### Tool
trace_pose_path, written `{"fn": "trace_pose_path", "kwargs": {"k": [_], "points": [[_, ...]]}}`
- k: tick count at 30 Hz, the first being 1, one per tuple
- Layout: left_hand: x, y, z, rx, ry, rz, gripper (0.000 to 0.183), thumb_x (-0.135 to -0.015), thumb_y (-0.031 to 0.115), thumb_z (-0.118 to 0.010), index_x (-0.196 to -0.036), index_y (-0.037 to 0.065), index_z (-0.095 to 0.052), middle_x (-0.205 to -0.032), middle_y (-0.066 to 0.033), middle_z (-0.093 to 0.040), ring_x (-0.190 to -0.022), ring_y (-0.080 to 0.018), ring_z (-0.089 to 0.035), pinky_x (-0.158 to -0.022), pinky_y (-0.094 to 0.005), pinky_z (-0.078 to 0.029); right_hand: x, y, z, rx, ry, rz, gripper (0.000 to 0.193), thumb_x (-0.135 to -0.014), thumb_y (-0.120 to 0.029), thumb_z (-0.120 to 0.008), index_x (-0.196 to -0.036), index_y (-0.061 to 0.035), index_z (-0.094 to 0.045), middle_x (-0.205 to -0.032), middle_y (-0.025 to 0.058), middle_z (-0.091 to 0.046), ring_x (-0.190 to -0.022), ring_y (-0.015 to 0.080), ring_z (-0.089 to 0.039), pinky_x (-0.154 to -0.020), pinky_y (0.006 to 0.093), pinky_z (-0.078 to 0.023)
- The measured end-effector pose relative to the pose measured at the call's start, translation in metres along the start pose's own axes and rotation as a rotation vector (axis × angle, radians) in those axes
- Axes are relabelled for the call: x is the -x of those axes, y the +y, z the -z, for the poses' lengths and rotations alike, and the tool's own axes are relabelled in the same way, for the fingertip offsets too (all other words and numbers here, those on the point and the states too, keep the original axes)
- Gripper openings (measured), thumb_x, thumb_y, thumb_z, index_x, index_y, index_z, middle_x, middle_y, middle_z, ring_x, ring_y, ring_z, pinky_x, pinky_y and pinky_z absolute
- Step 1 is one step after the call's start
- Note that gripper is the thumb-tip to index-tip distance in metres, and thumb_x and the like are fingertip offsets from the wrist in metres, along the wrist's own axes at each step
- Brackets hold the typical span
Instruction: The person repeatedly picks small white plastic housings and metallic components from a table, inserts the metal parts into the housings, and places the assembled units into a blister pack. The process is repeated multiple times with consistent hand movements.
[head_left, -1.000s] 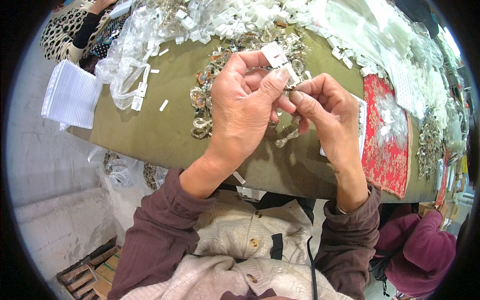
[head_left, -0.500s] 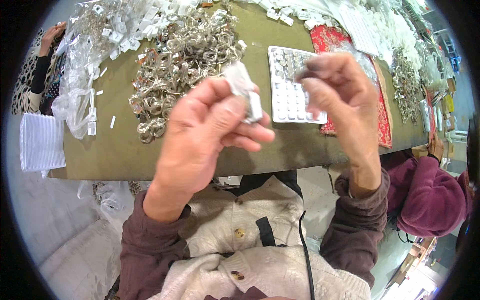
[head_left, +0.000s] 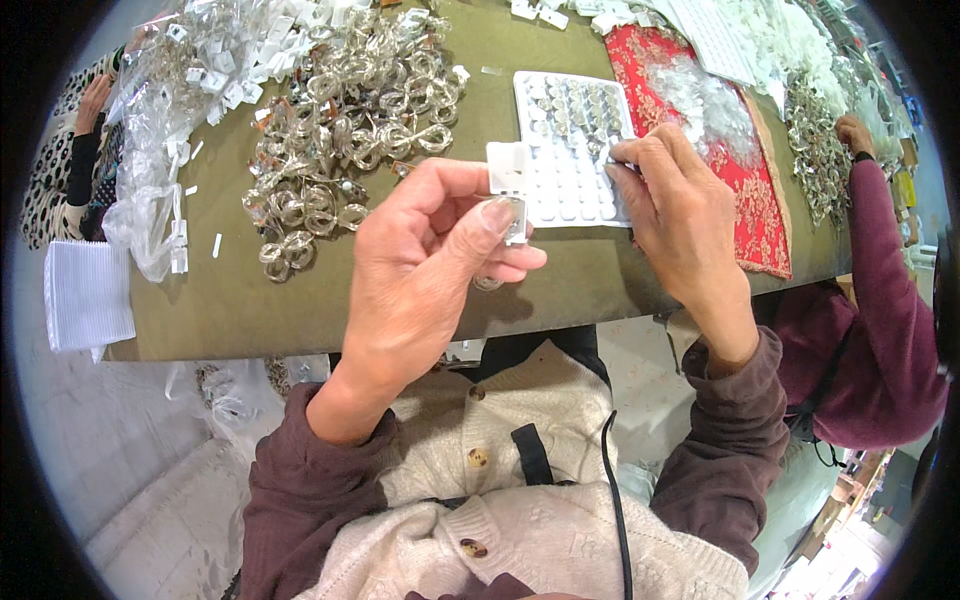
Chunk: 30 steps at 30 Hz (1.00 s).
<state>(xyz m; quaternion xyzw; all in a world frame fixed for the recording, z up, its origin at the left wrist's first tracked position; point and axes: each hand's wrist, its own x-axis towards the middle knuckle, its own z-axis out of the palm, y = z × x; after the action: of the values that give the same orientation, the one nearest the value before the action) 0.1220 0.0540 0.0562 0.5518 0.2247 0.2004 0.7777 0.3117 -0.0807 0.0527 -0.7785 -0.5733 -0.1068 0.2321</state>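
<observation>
The white tray, a flat moulded sheet of small round cells, lies on the olive-green table and serves as the landmark here. The left hand is raised just in front of the tray's near left corner, its thumb and forefinger pinched shut on a small clear packet with a white tab; the tab overlaps that corner in this view, so whether it touches the tray cannot be told. The right hand rests over the tray's right edge, its fingers curled down onto the cells there; what they grip, if anything, is hidden beneath them.

Left of the tray, a heap of shiny metal rings spreads across the table, with a bare strip of table between heap and tray. Further left of the tray lies a pile of clear plastic bags, and beyond the table's left edge a stack of white sheets. Right of the tray, partly under it, is a red patterned cloth. Between the tray's near edge and the table's front edge runs a clear band of bare table. Far right of the tray, another person's sleeve reaches toward more rings.
</observation>
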Motion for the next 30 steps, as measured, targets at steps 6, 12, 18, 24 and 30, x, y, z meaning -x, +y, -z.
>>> {"fn": "trace_pose_path", "kwargs": {"k": [6, 12, 18, 24, 30], "points": [[-0.007, -0.014, 0.003, -0.044, 0.000, 0.007, 0.023, -0.099, 0.013, -0.060, -0.115, -0.003, -0.058, -0.098, -0.0109, -0.068, -0.079, -0.0178, -0.072, -0.068, -0.0255, -0.059, -0.007, -0.003, 0.004, -0.188, -0.020, -0.051, 0.009, -0.088, -0.004, -0.064, -0.096, -0.0039, -0.060, -0.088, 0.0146, -0.060, -0.079, 0.0358, -0.063, -0.066, 0.0411, -0.051], [-0.006, -0.012, 0.005, 0.015, 0.014, 0.001, 0.023, -0.098, 0.014, -0.062, -0.113, -0.004, -0.059, -0.099, -0.0111, -0.068, -0.079, -0.0180, -0.072, -0.067, -0.0252, -0.059, -0.017, -0.008, -0.003, -0.067, -0.106, -0.032, 0.010, -0.089, -0.007, -0.064, -0.097, -0.0024, -0.061, -0.089, 0.0162, -0.062, -0.080, 0.0390, -0.064, -0.068, 0.0435, -0.052], [-0.009, -0.012, 0.009, 0.101, -0.004, 0.005, 0.024, -0.098, 0.013, -0.061, -0.114, -0.005, -0.059, -0.101, -0.0115, -0.069, -0.080, -0.0184, -0.072, -0.067, -0.0251, -0.059, -0.030, -0.003, -0.002, -0.122, -0.154, -0.017, 0.010, -0.088, -0.008, -0.064, -0.090, 0.0016, -0.060, -0.087, 0.0194, -0.064, -0.079, 0.0389, -0.064, -0.068, 0.0437, -0.050], [-0.008, -0.010, 0.006, 0.001, 0.036, 0.000, 0.024, -0.096, 0.010, -0.063, -0.115, -0.004, -0.059, -0.098, -0.0099, -0.069, -0.079, -0.0144, -0.070, -0.071, -0.0241, -0.058, -0.021, -0.024, 0.005, -0.223, -0.061, -0.144, 0.009, -0.087, -0.003, -0.066, -0.095, 0.0003, -0.064, -0.083, 0.0138, -0.063, -0.071, 0.0288, -0.062, -0.066, 0.0343, -0.049], [-0.007, -0.013, 0.002, -0.090, 0.063, -0.014, 0.021, -0.095, 0.002, -0.060, -0.115, -0.004, -0.059, -0.097, -0.0068, -0.068, -0.078, -0.0093, -0.064, -0.072, -0.0222, -0.055, 0.006, -0.067, -0.003, -0.480, 0.071, -0.135, 0.017, -0.080, 0.003, -0.072, -0.096, -0.0010, -0.066, -0.079, 0.0097, -0.061, -0.064, 0.0180, -0.060, -0.057, 0.0288, -0.048]]}}
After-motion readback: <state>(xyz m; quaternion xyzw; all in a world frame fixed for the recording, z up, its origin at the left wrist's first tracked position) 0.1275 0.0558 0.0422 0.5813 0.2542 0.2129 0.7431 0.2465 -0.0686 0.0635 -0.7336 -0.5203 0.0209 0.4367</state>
